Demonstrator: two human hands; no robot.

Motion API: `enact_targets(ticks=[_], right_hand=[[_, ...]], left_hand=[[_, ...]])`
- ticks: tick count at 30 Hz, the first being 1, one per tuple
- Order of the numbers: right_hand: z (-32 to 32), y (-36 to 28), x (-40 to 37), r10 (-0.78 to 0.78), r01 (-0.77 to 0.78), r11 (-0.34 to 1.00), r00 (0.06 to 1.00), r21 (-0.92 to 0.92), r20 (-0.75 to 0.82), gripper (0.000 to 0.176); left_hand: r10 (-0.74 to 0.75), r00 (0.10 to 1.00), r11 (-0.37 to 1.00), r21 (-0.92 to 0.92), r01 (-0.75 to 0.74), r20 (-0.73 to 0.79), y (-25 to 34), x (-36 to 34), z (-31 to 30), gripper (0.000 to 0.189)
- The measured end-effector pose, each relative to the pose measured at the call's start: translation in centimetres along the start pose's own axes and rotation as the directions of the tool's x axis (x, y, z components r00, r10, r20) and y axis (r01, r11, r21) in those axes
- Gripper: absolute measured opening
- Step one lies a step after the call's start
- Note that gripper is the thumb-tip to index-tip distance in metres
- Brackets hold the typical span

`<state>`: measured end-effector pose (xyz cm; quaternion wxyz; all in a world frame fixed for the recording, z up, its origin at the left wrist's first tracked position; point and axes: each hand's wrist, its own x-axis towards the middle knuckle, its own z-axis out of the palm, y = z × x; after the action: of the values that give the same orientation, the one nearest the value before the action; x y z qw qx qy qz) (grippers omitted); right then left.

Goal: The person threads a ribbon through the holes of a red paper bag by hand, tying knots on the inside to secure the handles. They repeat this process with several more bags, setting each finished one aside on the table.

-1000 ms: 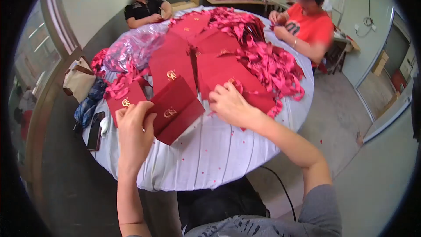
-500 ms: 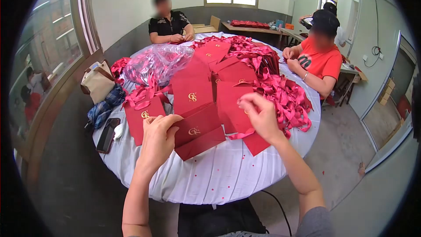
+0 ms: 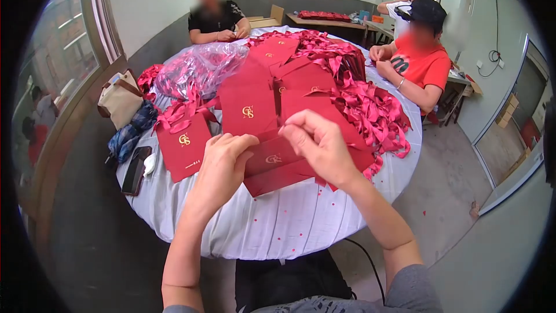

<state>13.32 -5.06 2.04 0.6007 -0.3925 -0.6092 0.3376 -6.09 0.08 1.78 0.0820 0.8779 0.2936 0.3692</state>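
Note:
A dark red paper gift bag [image 3: 274,169] with a gold monogram lies tilted in front of me, its lower fold facing me. My left hand [image 3: 223,165] pinches the bag's upper left edge between thumb and fingers. At the bag's top edge is my right hand [image 3: 318,144], thumb and forefinger pressed together; whatever they hold is too small to make out. Flat red bags [image 3: 248,104] are piled just beyond my hands. Left of my left hand lies another bag [image 3: 182,149] with pink ribbon handles.
Tangled pink ribbons [image 3: 376,110] heap up on the right of the round table with its white cloth [image 3: 231,229]. A clear plastic sack [image 3: 200,72], a phone [image 3: 136,171], an umbrella [image 3: 130,133] and a beige handbag [image 3: 120,99] sit at the left. Co-workers sit across the table.
My right hand has moved left and reached the top edge of the bag. My left hand still grips the bag, which is slightly higher in view. The view has shifted a little.

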Motion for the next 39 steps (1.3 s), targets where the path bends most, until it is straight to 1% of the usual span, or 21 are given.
enact_targets(ticks=[2, 4, 5, 7, 9, 11, 12, 14, 16, 18, 19, 21, 22, 24, 26, 28, 30, 31, 33, 36, 39], right_hand=[[0.7, 1.4, -0.6, 0.014, -0.013, 0.999, 1.0, -0.052, 0.014, 0.013], [1.4, 2.7, -0.8, 0.026, -0.026, 1.0, 1.0, -0.012, 0.009, 0.014], [1.6, 3.3, -0.9, 0.035, -0.035, 0.998, 0.999, -0.043, 0.001, 0.014], [1.9, 4.3, -1.0, 0.052, -0.052, 0.996, 0.999, -0.071, 0.001, 0.014], [2.4, 5.1, -1.1, -0.04, 0.035, 0.994, 0.998, -0.107, -0.044, 0.013], [2.7, 5.2, -1.2, -0.029, 0.021, 0.994, 0.997, -0.108, -0.07, 0.011], [2.7, 5.3, -1.2, -0.035, 0.026, 0.991, 0.997, -0.128, -0.072, 0.01], [2.8, 5.1, -1.2, -0.024, 0.013, 0.99, 0.997, -0.144, -0.07, 0.011], [2.9, 5.1, -1.2, -0.029, 0.016, 0.987, 0.997, -0.157, -0.076, 0.012], [2.9, 5.3, -1.2, -0.014, 0.003, 0.985, 0.998, -0.172, -0.067, 0.011], [2.9, 5.4, -1.2, -0.008, -0.006, 0.982, 0.997, -0.19, -0.071, 0.011], [2.9, 5.8, -1.1, -0.018, 0.004, 0.977, 0.998, -0.213, -0.065, 0.011], [2.9, 6.2, -1.1, -0.04, 0.024, 0.97, 0.997, -0.242, -0.063, 0.012], [3.0, 6.2, -1.2, -0.071, 0.049, 0.948, 0.996, -0.315, -0.06, 0.012], [3.2, 6.0, -1.3, -0.101, 0.075, 0.919, 0.994, -0.386, -0.05, 0.012], [3.4, 5.9, -1.4, -0.105, 0.081, 0.911, 0.994, -0.405, -0.037, 0.013], [3.5, 6.0, -1.5, -0.117, 0.094, 0.903, 0.993, -0.42, -0.029, 0.013], [3.6, 6.2, -1.6, -0.114, 0.092, 0.902, 0.993, -0.421, -0.028, 0.013], [3.5, 6.3, -1.6, -0.111, 0.091, 0.901, 0.994, -0.425, -0.024, 0.013], [3.4, 6.3, -1.8, -0.069, 0.053, 0.898, 0.997, -0.436, -0.021, 0.013], [3.5, 6.3, -1.8, -0.09, 0.074, 0.896, 0.996, -0.437, -0.015, 0.013]], left_hand=[[-0.011, 1.0, 0.999, -0.046, 0.011, 0.014, 0.0, 0.2, -0.2, 0.018], [-0.061, 0.996, 0.99, -0.121, 0.068, 0.063, -0.4, 0.3, -0.4, 0.021], [-0.044, 0.997, 0.992, -0.119, 0.051, 0.059, -0.6, 0.3, -0.4, 0.023], [-0.064, 0.995, 0.988, -0.135, 0.074, 0.074, -0.6, 0.3, -0.8, 0.022], [-0.099, 0.991, 0.983, -0.148, 0.112, 0.094, -1.1, 0.3, -0.8, 0.022], [-0.102, 0.992, 0.958, -0.262, 0.118, 0.073, -2.2, 0.1, -0.4, 0.024], [-0.121, 0.987, 0.958, -0.249, 0.145, 0.108, -2.2, 0.2, -0.7, 0.024], [-0.184, 0.967, 0.89, -0.389, 0.24, 0.177, -2.8, 0.3, -0.2, 0.024], [-0.196, 0.96, 0.867, -0.422, 0.265, 0.201, -3.8, 0.1, 0.5, 0.023], [-0.197, 0.956, 0.798, -0.531, 0.284, 0.216, -4.5, 0.0, 0.9, 0.023], [-0.204, 0.956, 0.798, -0.531, 0.286, 0.21, -4.7, -0.1, 1.1, 0.023], [-0.198, 0.941, 0.733, -0.597, 0.328, 0.273, -5.1, -0.2, 1.3, 0.024], [-0.203, 0.941, 0.731, -0.598, 0.33, 0.271, -5.1, -0.3, 1.2, 0.024], [-0.176, 0.94, 0.776, -0.545, 0.316, 0.293, -5.1, -0.2, 1.0, 0.026], [-0.165, 0.938, 0.753, -0.575, 0.319, 0.303, -5.1, -0.3, 1.0, 0.026], [-0.171, 0.938, 0.752, -0.575, 0.323, 0.302, -5.1, -0.2, 1.0, 0.027], [-0.187, 0.918, 0.738, -0.567, 0.366, 0.351, -5.0, -0.3, 1.0, 0.029], [-0.187, 0.918, 0.737, -0.568, 0.366, 0.349, -5.0, -0.3, 1.0, 0.029], [-0.126, 0.934, 0.761, -0.571, 0.307, 0.334, -5.1, -0.4, 1.2, 0.032], [-0.09, 0.943, 0.742, -0.61, 0.278, 0.32, -5.3, -0.6, 1.3, 0.035], [-0.096, 0.925, 0.729, -0.606, 0.317, 0.368, -5.1, -0.5, 1.1, 0.037]])
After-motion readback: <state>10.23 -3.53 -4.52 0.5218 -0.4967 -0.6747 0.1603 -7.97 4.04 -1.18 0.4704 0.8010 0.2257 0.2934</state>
